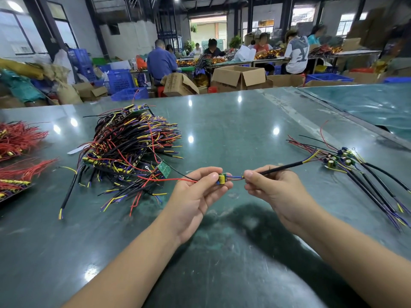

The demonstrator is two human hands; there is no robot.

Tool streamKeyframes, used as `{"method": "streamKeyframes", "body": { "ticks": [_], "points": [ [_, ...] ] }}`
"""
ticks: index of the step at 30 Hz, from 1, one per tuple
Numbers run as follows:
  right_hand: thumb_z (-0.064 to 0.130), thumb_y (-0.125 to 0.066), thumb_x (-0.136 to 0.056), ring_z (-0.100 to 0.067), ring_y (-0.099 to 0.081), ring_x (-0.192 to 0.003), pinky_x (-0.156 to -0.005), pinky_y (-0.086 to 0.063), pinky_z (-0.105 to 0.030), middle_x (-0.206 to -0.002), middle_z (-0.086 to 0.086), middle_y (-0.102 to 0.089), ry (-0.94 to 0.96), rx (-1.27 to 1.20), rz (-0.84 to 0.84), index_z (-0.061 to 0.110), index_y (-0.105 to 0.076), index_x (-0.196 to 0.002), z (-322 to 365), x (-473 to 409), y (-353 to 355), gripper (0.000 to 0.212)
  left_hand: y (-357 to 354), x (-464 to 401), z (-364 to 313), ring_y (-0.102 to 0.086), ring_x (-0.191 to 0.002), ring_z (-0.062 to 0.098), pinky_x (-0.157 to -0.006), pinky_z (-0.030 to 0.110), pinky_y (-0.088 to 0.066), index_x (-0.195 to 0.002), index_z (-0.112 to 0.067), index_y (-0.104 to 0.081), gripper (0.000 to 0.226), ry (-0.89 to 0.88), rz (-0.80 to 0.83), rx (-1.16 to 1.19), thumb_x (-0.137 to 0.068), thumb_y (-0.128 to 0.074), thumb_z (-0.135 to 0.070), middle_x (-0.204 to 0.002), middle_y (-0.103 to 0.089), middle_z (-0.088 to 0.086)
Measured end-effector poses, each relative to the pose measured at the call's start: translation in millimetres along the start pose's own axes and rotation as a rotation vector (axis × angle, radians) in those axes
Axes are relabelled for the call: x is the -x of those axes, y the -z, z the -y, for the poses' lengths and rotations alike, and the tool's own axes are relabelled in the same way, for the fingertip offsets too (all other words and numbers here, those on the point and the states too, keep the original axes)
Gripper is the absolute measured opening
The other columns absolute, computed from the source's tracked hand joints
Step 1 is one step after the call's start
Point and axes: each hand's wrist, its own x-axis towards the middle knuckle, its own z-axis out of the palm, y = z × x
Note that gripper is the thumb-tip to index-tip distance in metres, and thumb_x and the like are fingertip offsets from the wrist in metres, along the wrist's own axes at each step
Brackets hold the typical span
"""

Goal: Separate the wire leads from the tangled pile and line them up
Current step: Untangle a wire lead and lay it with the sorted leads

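A tangled pile of wire leads (pixel 131 150), black, red, yellow and purple with small green boards, lies on the green table (pixel 222 121) at centre left. My left hand (pixel 195 192) pinches the small circuit board (pixel 222 178) of one lead, whose red and black wires trail left toward the pile. My right hand (pixel 273 185) pinches that lead's black sleeved cable (pixel 282 168) just right of the board. The cable runs up and right, ending in yellow and purple tips. A row of separated leads (pixel 355 172) lies at the right, boards close together and cables fanned toward the near right.
Bundles of red wires (pixel 20 138) lie at the table's left edge. A second green table (pixel 367 105) adjoins at the far right. Beyond the table stand cardboard boxes (pixel 238 77), blue crates (pixel 120 81) and several seated people working.
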Motion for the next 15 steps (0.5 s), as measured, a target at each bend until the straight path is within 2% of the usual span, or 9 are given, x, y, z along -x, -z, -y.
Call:
{"method": "streamKeyframes", "body": {
  "ticks": [3,9,12,15],
  "points": [
    [0.006,-0.070,-0.082,-0.012,-0.062,-0.056,-0.058,-0.051,-0.018,-0.058,-0.002,-0.065,0.053,0.083,0.013,0.004,-0.063,-0.073,0.2,3.2,-2.7,0.011,1.8,-1.2,1.6,-0.068,-0.065,0.015,-0.064,0.018,-0.055,-0.085,-0.006,-0.061,0.018,0.009,-0.016,-0.019,-0.068,-0.066,-0.008,-0.076,-0.070,0.009],
    [0.009,-0.072,-0.081,-0.011,-0.063,-0.056,-0.059,-0.052,-0.020,-0.053,-0.002,-0.064,0.155,0.300,-0.013,0.007,-0.064,-0.067,-0.9,6.5,-8.7,0.016,-0.6,-3.2,10.5,-0.061,-0.059,0.007,-0.059,0.014,-0.048,-0.079,-0.014,-0.053,0.040,-0.120,-0.067,-0.253,-0.050,-0.080,-0.013,-0.069,-0.070,-0.001],
    [0.005,-0.072,-0.080,-0.007,-0.062,-0.053,-0.054,-0.047,-0.014,-0.051,-0.003,-0.063,0.184,0.260,0.026,0.004,-0.062,-0.067,-2.2,9.6,-12.6,0.017,0.4,-4.5,8.2,-0.050,-0.048,0.007,-0.050,0.016,-0.038,-0.072,-0.014,-0.053,0.039,-0.126,-0.138,-0.315,-0.054,-0.087,-0.010,-0.062,-0.062,-0.003],
    [0.006,-0.072,-0.080,-0.008,-0.062,-0.056,-0.055,-0.046,-0.012,-0.055,-0.005,-0.065,0.200,0.251,0.077,0.007,-0.064,-0.068,-1.2,12.0,-14.4,0.015,1.4,-3.9,6.1,-0.050,-0.044,0.007,-0.046,0.017,-0.034,-0.073,-0.014,-0.055,0.022,-0.063,-0.153,-0.310,-0.070,-0.077,-0.016,-0.062,-0.064,0.000]
  ]
}}
